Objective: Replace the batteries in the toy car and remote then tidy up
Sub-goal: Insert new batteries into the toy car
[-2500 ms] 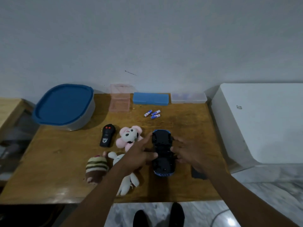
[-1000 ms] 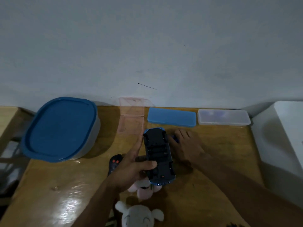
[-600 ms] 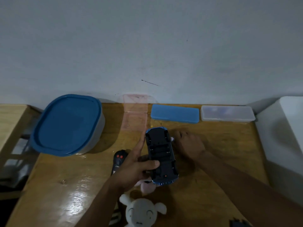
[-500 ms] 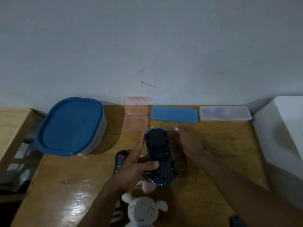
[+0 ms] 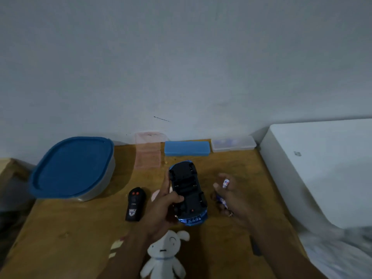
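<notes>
My left hand (image 5: 163,208) grips the blue toy car (image 5: 188,191) upside down above the wooden table (image 5: 70,234), its black underside and open battery bay facing up. Just right of the car, my right hand (image 5: 231,198) holds small white-and-blue batteries (image 5: 225,183); one sticks up between the fingers and another shows lower in the palm. The black remote (image 5: 134,204) with two red buttons lies flat on the table to the left of the car.
A large blue-lidded container (image 5: 71,168) sits at back left. A pink clear case (image 5: 148,151), a blue case (image 5: 187,148) and a clear case (image 5: 233,143) line the wall. A white plush rabbit (image 5: 167,254) lies near the front edge. A white appliance (image 5: 322,168) stands on the right.
My right hand reached to the batteries behind the car, picked them up and drew back beside the car. My left hand has kept the upturned car lifted.
</notes>
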The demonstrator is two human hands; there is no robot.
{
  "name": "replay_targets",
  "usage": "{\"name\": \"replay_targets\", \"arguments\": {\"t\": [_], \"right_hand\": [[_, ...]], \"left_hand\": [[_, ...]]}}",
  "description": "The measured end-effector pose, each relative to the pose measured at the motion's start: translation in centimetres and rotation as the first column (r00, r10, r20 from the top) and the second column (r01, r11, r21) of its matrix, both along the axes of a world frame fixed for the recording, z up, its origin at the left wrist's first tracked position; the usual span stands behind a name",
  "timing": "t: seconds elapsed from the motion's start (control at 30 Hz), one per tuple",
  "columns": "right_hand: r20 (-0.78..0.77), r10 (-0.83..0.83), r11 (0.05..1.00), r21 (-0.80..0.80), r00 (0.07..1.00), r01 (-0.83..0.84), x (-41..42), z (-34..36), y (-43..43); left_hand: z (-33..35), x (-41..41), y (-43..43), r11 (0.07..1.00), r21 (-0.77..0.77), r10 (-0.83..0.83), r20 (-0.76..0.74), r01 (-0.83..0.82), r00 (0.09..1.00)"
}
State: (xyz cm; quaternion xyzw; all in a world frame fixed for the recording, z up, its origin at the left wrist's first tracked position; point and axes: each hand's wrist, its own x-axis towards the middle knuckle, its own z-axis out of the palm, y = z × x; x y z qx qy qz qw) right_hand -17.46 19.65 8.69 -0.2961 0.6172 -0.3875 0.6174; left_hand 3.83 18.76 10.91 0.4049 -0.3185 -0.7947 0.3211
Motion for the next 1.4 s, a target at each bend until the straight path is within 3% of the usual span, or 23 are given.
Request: {"name": "replay_targets", "arguments": {"t": [0.27,0.47,0.67,0.97,1.27,1.4], "right_hand": [[0.059,-0.057,0.998,-0.039,0.997,0.059,-1.0,2.5,5.4],[0.166,-0.133,0.991,0.013,0.977,0.133,-1.2,3.6,6.8],[0.107,-0.073,0.996,-0.039,0.992,0.077,-2.5,4.5,5.4],[0.406,-0.105,0.994,0.019,0.908,0.107,-4.6,5.7,3.4],[0.351,-0.02,0.999,-0.017,0.936,0.028,-4.2,6.5,2.5],[0.457,-0.046,0.998,-0.014,0.888,0.058,-3.7,6.4,3.1]], "left_hand": [[2.0,-1.8,2.8,0.994,-0.052,-0.102,-0.142,0.096,0.985],[2.7,-2.2,3.8,0.982,-0.117,-0.16,-0.078,0.15,0.984],[2.9,-2.5,3.2,0.966,-0.2,-0.156,0.063,0.166,0.986],[2.2,-4.0,1.9,0.977,-0.202,-0.058,0.047,0.066,0.997],[2.4,-3.7,1.3,0.973,-0.227,-0.034,0.045,0.044,0.998],[2.6,-3.2,1.6,0.962,-0.268,-0.03,0.107,0.058,0.994]]}}
